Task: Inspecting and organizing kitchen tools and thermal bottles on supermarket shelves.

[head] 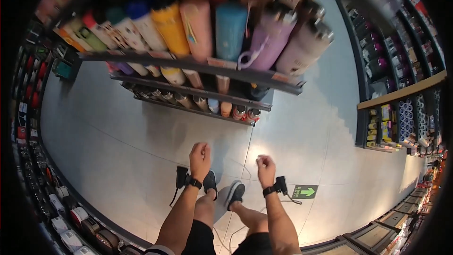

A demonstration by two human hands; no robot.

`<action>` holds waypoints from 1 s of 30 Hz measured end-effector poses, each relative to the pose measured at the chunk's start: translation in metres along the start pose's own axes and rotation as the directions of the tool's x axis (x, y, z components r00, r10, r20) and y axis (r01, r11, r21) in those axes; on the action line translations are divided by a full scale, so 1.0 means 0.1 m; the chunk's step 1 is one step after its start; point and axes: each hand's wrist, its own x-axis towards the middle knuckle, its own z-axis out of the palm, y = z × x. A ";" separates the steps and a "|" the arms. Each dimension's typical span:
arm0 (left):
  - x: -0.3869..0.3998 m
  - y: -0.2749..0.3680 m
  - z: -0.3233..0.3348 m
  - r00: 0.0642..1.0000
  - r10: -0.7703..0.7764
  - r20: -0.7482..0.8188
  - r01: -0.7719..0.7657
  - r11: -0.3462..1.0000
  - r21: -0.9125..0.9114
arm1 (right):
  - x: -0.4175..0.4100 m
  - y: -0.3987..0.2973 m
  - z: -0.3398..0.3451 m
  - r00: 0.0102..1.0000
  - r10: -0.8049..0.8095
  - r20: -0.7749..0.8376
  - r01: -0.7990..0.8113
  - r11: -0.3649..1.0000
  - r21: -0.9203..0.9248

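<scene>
My left hand (200,158) is loosely curled in mid-air over the floor, with nothing visible in it. To its right, my right hand (266,170) is also curled, and no object shows between its fingers. Each wrist wears a black strap carrying a small black device, the left device (182,177) and the right device (281,185). Ahead of both hands stands a dark shelf unit (198,64) with rows of bottles and tumblers. On its upper tier are a yellow bottle (171,28), a pink tumbler (197,28), a blue tumbler (230,32) and a purple tumbler (270,40) with a handle.
Lower tiers hold metal-capped bottles (184,100). A green floor sign (305,191) with an arrow lies right of my feet. Stocked shelving (400,88) lines the right, and boxed goods (79,216) sit at lower left. A thin cable (231,237) runs between my legs.
</scene>
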 end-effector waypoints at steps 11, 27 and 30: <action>1.46 -0.90 2.15 0.790 0.556 -0.258 -0.605 0.776 -0.179 | 2.49 0.96 0.54 0.924 -0.383 -0.020 0.383 0.919 0.092; 1.82 -1.15 2.09 0.595 0.537 0.598 -0.803 0.424 0.419 | 2.91 0.96 0.79 0.686 -0.656 0.314 0.705 0.706 -0.065; 1.89 -1.29 2.16 0.597 0.563 0.572 -0.802 0.411 0.433 | 2.85 0.97 0.81 0.700 -0.640 0.318 0.699 0.706 -0.118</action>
